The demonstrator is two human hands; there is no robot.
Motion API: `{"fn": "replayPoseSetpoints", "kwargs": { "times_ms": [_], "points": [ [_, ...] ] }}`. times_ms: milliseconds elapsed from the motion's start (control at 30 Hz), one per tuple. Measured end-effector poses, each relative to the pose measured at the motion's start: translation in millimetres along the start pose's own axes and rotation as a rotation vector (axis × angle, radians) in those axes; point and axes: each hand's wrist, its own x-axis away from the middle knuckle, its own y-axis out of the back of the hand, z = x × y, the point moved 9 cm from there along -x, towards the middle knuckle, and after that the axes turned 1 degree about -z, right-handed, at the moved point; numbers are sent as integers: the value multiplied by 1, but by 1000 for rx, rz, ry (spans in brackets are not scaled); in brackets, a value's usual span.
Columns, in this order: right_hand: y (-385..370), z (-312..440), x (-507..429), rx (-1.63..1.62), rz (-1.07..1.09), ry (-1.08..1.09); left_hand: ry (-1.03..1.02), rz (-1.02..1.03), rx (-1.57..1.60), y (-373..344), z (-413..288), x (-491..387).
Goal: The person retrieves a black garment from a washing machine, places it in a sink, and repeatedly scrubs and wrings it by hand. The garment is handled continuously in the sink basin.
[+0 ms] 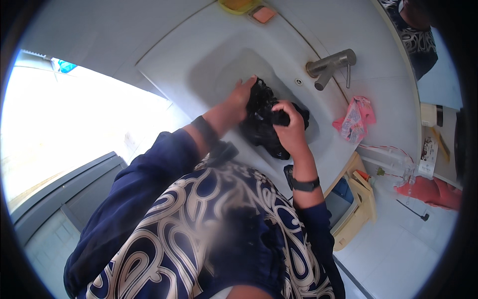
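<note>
A wet-looking black cloth [263,129], perhaps a garment, lies bunched in the basin of a white washbasin [209,71]. My left hand [241,95] grips its upper left part, with the thumb near the cloth's top end. A fold on the right is clenched in my right hand [289,121], fingers curled around it. Dark straps circle both my forearms. The underside of the cloth and the basin's drain are hidden.
A metal mixer tap [330,67] projects from the right rim. Beside it lies a pink printed plastic packet or cloth [356,119]. Pinkish soap [264,14] and a yellow bowl [238,5] sit at the far corner. A beige plastic container [356,213] stands lower right.
</note>
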Motion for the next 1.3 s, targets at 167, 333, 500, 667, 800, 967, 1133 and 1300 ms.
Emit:
{"fn": "replayPoseSetpoints", "kwargs": {
  "times_ms": [167,333,500,667,800,967,1133,1300],
  "points": [
    [12,62,34,-44,89,56,-26,-85,20,-22,7,10],
    [31,76,30,-214,7,-32,39,44,-36,-49,10,24],
    [6,62,7,150,-185,-103,-196,35,-623,-51,-11,17],
    [9,27,-25,314,-281,-233,-451,85,-760,-59,-24,11],
    [22,-24,-52,408,-241,-369,-161,32,-226,-48,-13,11],
    [50,-126,-48,-3,-381,-568,-140,92,-141,-66,-25,54],
    [38,-145,-26,147,-390,-558,-75,-1,-138,-40,-36,64],
    [-85,-113,-20,832,282,-241,-4,-31,-260,-1,-21,52]
  ]
}}
